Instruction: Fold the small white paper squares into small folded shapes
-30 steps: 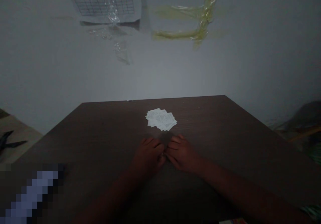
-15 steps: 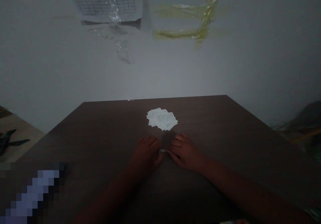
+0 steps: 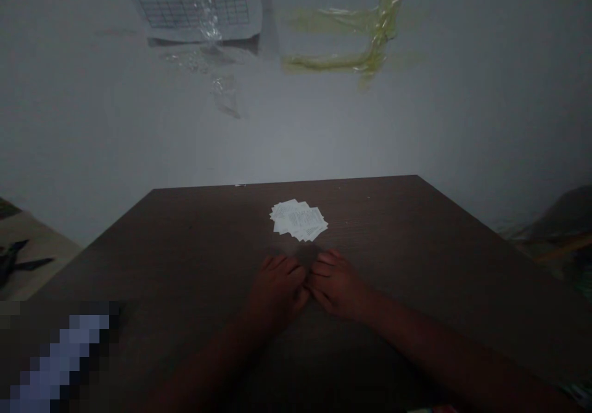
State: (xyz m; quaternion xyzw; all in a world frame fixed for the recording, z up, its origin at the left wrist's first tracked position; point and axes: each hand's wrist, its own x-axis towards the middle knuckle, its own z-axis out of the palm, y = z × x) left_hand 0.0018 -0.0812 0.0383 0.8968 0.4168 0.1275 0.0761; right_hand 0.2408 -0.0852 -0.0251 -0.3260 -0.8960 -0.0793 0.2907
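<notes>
My left hand [image 3: 275, 286] and my right hand [image 3: 333, 282] rest side by side on the dark wooden table [image 3: 416, 265], fingers curled and fingertips meeting. Whatever they pinch between them is hidden in the dim light. Just beyond the fingers lies a loose heap of small white printed paper slips [image 3: 298, 220], apart from both hands.
A pale wall rises behind the table's far edge, with a grid sheet [image 3: 189, 0] and yellowish tape strips [image 3: 365, 37] stuck on it. A blurred patch [image 3: 55, 357] covers the near left corner. Dark scissors-like objects [image 3: 13, 262] lie off the table at left.
Half a second ago the hands were slightly apart with a thin pale strip showing between the fingertips; now they have closed together again and the strip is hidden.
</notes>
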